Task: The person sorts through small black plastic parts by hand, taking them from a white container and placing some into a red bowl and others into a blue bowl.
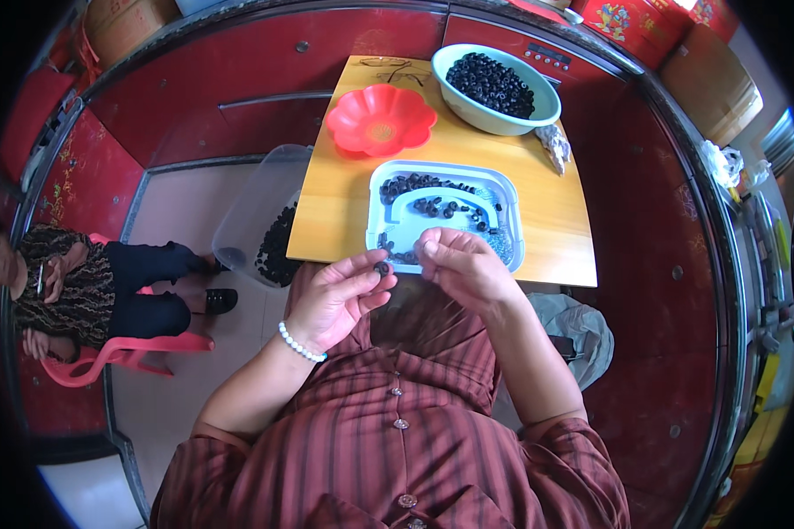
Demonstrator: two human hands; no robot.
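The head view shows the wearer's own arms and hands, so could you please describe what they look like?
The left hand and right hand are ungloved. A bracelet of round whitish beads circles the left wrist; none shows on the right. The sleeves are dark red with darker stripes, ending near the elbows, leaving the forearms bare.

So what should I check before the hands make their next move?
1. Left hand holding a small black piece: ok.
2. Right hand holding something: cannot tell, any piece there is too small to make out.
3. Loose black pieces inside the white tray: ok.
4. Tray's near edge fully on the table: cannot tell, the right hand covers part.
5. Pale blue bowl upright, with more black pieces: ok.
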